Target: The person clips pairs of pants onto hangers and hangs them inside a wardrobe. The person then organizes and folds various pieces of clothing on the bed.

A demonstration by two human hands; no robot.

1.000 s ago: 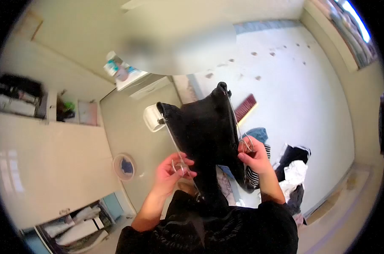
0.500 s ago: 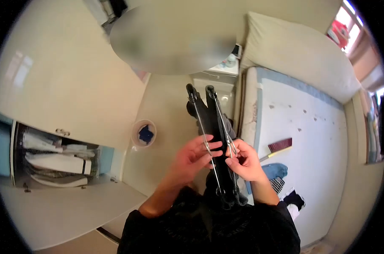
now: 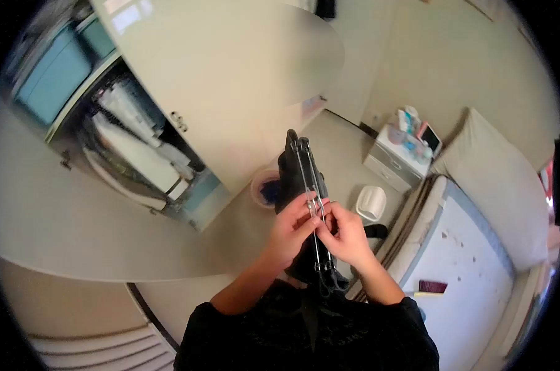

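Two thin metal clip hangers (image 3: 303, 166) lie side by side in front of my chest, running away from me. Dark cloth, which looks like black trousers (image 3: 287, 179), hangs from the clips at their ends. My left hand (image 3: 292, 232) is closed on the left hanger near its middle. Around the middle of the other hanger, the fingers of my right hand (image 3: 345, 235) are pinched, close against the left fingertips. The hooks are partly hidden among the fingers.
To the left, an open cabinet (image 3: 193, 201) holds stacked white items. A waste bin (image 3: 255, 188) with a dark blue liner and a white bin (image 3: 371, 203) stand on the floor. A bedside cabinet (image 3: 394, 164) and a bed (image 3: 471, 284) with a brush (image 3: 432, 286) are at the right.
The two hangers, apart before, are now close together, and my hands have come together at their middles. My view has turned left, bringing the bedside cabinet and more of the open cabinet into sight.
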